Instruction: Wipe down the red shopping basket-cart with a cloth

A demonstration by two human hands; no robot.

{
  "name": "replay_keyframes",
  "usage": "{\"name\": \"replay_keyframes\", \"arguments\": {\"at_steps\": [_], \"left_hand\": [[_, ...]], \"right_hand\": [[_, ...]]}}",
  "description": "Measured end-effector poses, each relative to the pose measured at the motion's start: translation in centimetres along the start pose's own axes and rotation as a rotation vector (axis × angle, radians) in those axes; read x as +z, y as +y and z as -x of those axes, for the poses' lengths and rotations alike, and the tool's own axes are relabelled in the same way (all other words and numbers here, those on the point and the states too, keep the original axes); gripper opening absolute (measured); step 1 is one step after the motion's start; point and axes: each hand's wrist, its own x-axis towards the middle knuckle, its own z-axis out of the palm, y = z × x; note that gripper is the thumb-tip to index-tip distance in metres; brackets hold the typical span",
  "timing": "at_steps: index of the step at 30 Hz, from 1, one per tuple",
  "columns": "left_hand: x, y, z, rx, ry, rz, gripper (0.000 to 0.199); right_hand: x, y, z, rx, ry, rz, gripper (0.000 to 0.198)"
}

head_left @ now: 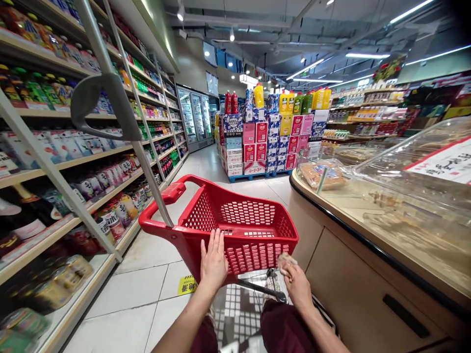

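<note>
A red plastic shopping basket cart (253,245) stands right in front of me, its slotted basket showing no goods inside. My left hand (214,262) lies flat against the basket's near side, fingers stretched up to the rim. In my right hand (297,284) is a crumpled beige cloth (287,264), gripped near the basket's lower right corner. A grey metal pole with a dark grey loop handle (123,105) rises from the cart's left end and leans up to the left.
Shelves of drinks (106,181) line the left side. At right stands a counter (331,215) with clear covers over food. Ahead, stacked drink cartons (257,142) sit on blue pallets, with glass-door fridges (195,115) behind. A yellow floor sticker (187,285) lies beside the cart.
</note>
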Motion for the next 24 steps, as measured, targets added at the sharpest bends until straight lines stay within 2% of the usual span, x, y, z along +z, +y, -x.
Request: {"name": "replay_keyframes", "arguments": {"at_steps": [3, 5, 7, 10, 12, 16, 21, 24], "left_hand": [[-0.2, 0.3, -0.1, -0.019, -0.013, 0.011, 0.064], [-0.3, 0.5, -0.2, -0.035, -0.020, 0.007, 0.064], [-0.4, 0.4, -0.2, -0.040, -0.029, 0.002, 0.065], [-0.4, 0.2, 0.0, -0.019, -0.039, -0.004, 0.064], [-0.4, 0.2, 0.2, 0.001, -0.036, -0.010, 0.064], [-0.3, 0.3, 1.2, 0.025, -0.032, -0.018, 0.064], [0.1, -0.9, 3.5, 0.027, -0.037, -0.001, 0.061], [0.3, -2.1, 4.8, 0.008, -0.035, -0.008, 0.061]], "right_hand": [[-1.0, -0.6, -1.9, -0.033, 0.141, -0.021, 0.036], [-1.0, -0.9, -3.2, -0.042, 0.172, 0.003, 0.036], [-0.4, -1.1, -3.3, -0.037, 0.102, 0.050, 0.030], [0.6, -1.4, -1.7, -0.087, -0.039, 0.070, 0.025], [0.7, -2.2, -1.1, -0.161, -0.027, 0.040, 0.028], [0.8, -4.6, -1.9, -0.239, 0.105, 0.020, 0.031], [1.8, -6.9, -1.9, -0.306, -0.090, 0.084, 0.026], [2.0, -8.7, -2.7, -0.360, 0.006, -0.018, 0.026]]}}
